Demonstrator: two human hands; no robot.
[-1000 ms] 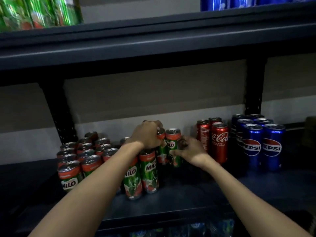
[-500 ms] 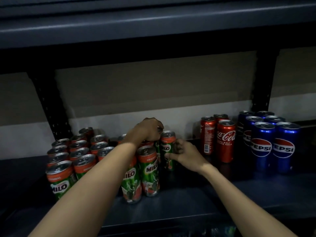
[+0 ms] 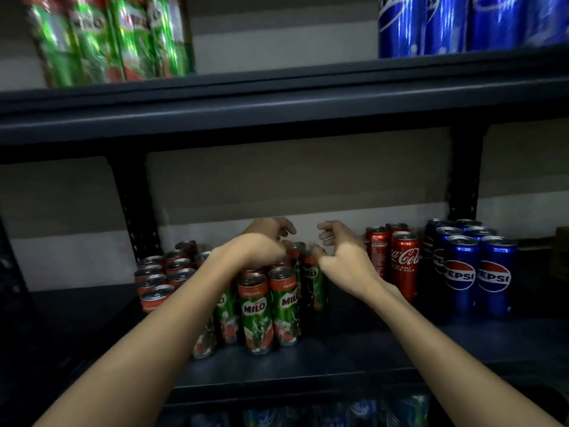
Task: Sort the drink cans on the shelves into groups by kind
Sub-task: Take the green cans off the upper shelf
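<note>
Both hands hover over the back of the cluster of slim green-and-red Milo drink cans [image 3: 264, 312] on the dark metal middle shelf [image 3: 354, 349]: the left hand [image 3: 261, 241] sits just above the can tops with fingers loosely curled, the right hand [image 3: 341, 260] just beside it with fingers spread and bent, and neither seems to grip a can, though the fingertips are blurred. The step in hand looks like tidying the Milo group, which stands left of centre, with the red Coca-Cola cans [image 3: 400, 260] near on the right and the blue Pepsi cans [image 3: 474, 272] beyond them. Next, I judge, comes choosing a stray can, perhaps from the upper shelf [image 3: 277, 100], where more Milo cans [image 3: 117, 38] and Pepsi cans [image 3: 455, 23] stand apart
</note>
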